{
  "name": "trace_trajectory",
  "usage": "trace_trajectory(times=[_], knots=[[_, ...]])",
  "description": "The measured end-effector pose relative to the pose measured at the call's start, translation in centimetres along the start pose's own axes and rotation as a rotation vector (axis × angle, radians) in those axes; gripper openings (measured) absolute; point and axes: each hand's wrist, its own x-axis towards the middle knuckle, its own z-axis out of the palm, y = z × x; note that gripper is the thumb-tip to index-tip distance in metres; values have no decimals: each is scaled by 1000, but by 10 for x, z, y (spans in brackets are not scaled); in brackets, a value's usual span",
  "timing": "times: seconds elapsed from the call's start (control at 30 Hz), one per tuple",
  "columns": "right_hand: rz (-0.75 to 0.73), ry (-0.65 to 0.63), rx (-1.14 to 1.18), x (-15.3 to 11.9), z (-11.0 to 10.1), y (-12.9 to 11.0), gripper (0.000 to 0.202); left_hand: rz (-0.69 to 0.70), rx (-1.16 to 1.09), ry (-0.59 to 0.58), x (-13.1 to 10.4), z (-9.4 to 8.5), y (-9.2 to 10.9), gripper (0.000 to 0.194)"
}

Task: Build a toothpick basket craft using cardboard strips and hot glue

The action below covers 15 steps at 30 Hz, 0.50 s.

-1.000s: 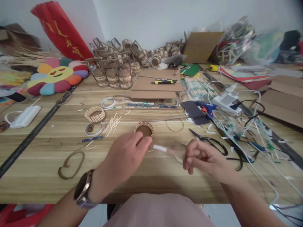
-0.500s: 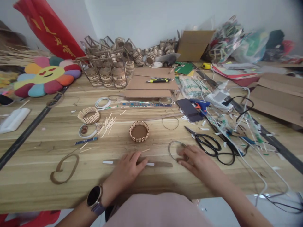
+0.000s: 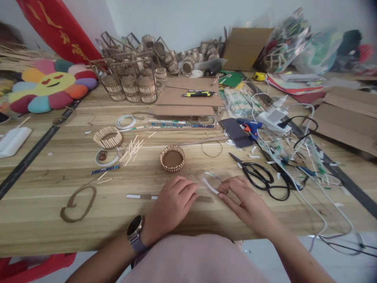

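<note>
A thin, pale ring of tape is pinched in my right hand, with its loop tilted up toward the left. My left hand has its fingers bent together just left of the tape; whatever is in them, if anything, is hidden. Beneath that hand a flat brown strip lies on the table, bearing short white tape pieces. Beyond my hands stands a small round tray with a brown base and a rim of short sticks.
Black scissors lie right of my right hand, near a phone and a blue glue gun. To the left are a stick ring, loose sticks and a curled brown strip. Several small baskets stand behind.
My left hand has moved right along the brown strip toward the tape, and its fingers have bent. My right hand has turned the tape ring, so its white side shows.
</note>
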Motion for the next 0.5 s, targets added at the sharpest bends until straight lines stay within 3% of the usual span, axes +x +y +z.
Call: trace_trajectory(times=[0.13,0.37,0.5], knots=[[-36,44,87,3,5,-15,9,-149,-132,115,10,4,3,18],[-49,41,94,2,10,-19,8,-330,-327,51,11,-2,5,11],[15,117,8,2,5,-16,8,-157,-387,-26,13,-13,12,11]])
